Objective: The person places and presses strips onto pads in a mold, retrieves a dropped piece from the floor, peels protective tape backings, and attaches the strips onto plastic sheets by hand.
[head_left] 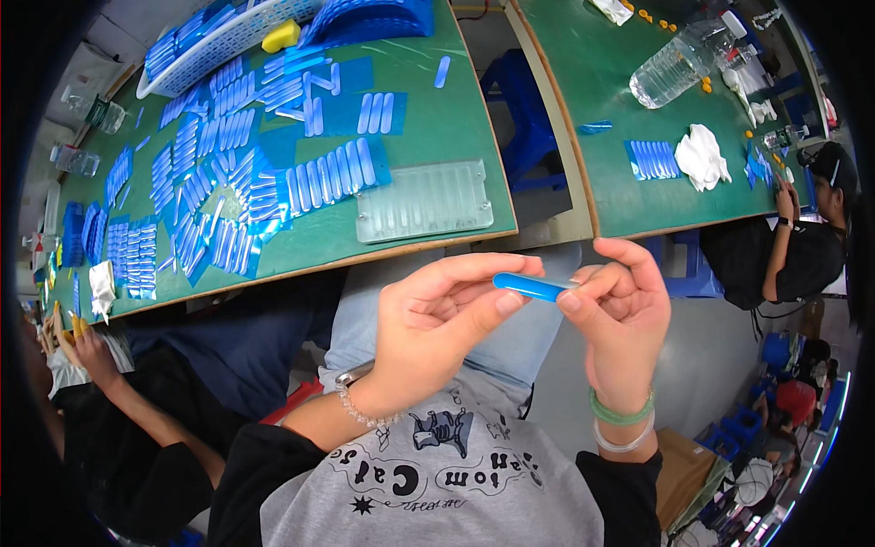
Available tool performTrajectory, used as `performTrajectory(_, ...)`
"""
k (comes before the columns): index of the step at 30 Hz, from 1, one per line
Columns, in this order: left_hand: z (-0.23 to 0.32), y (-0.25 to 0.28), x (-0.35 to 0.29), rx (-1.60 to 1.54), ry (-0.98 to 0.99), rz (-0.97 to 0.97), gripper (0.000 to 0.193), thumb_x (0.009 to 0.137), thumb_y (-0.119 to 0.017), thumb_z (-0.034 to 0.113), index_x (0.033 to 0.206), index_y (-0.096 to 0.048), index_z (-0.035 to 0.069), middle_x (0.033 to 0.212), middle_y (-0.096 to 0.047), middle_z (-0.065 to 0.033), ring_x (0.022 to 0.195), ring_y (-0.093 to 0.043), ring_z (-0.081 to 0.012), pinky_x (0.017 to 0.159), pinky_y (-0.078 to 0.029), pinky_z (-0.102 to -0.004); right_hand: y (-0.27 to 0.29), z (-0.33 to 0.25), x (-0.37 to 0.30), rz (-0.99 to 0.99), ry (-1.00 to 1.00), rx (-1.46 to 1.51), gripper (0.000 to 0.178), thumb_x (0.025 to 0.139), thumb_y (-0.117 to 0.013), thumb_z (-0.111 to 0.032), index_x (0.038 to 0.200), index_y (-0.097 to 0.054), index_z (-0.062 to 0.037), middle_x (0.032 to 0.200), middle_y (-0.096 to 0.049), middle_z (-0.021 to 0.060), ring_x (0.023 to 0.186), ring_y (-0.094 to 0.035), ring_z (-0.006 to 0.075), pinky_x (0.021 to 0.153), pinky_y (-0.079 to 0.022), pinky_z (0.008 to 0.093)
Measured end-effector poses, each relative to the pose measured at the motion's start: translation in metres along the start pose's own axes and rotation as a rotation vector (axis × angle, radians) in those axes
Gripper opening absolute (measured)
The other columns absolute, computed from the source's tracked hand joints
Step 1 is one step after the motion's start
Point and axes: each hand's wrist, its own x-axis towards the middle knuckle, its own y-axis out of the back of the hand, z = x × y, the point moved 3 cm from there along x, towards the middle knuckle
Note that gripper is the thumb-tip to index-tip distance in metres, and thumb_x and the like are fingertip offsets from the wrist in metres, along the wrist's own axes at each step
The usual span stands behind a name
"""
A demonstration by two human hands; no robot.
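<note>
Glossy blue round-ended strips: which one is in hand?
The single strip held up between the left hand and right hand, unlike those lying in rows on the green-topped table at left.

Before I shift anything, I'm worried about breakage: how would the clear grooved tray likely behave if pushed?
The clear grooved tray looks stiff, showing no sag, so it probably won't flop. Lying flat and broad, it seems unlikely to roll. It rests near the edge of the green table, so pushing it toward the person might tip it off.
</note>
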Motion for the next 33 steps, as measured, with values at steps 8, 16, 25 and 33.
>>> performTrajectory(8,-0.001,0.001,0.001,0.095,0.054,0.085,0.017,0.093,-0.063,0.003,0.106,-0.063,-0.006,0.101,-0.068,-0.0147,0.086,-0.066,-0.0157,0.079,-0.055,-0.0281,0.0,-0.004,-0.002,0.015,0.148,-0.095,0.056,0.072,-0.077,0.011,0.121,-0.05,0.0029,0.082,-0.066,0.0069,0.085,-0.064,0.0134,0.076,-0.053,0.0252)
performTrajectory(16,-0.002,0.013,0.005,0.196,-0.087,0.197,0.02,0.094,-0.062,0.01,0.104,-0.062,-0.007,0.088,-0.068,-0.0141,0.076,-0.067,-0.0176,0.071,-0.057,-0.03,0.025,-0.015,-0.003,0.342,0.585,-0.514,0.054,0.072,-0.076,0.012,0.119,-0.052,0.0002,0.088,-0.063,0.0071,0.08,-0.061,0.0119,0.076,-0.05,0.0231)
performTrajectory(25,-0.003,0.011,-0.001,0.192,-0.045,0.216,0.02,0.093,-0.064,0.008,0.106,-0.061,-0.008,0.095,-0.069,-0.0181,0.076,-0.068,-0.0188,0.072,-0.058,-0.0299,-0.013,0.007,0.009,-0.279,-0.033,0.078,0.028,0.09,-0.066,-0.004,0.116,-0.06,0.0042,0.099,-0.065,0.0084,0.086,-0.063,0.0114,0.074,-0.052,0.0231)
performTrajectory(33,-0.002,0.018,-0.004,0.163,-0.072,0.135,0.019,0.091,-0.063,-0.002,0.11,-0.062,-0.006,0.106,-0.067,-0.0145,0.09,-0.066,-0.0157,0.082,-0.054,-0.0267,-0.025,0.011,0.015,-0.267,-0.091,0.032,0.014,0.092,-0.065,-0.006,0.101,-0.064,0.0045,0.088,-0.068,0.008,0.077,-0.065,0.0105,0.068,-0.054,0.0231)
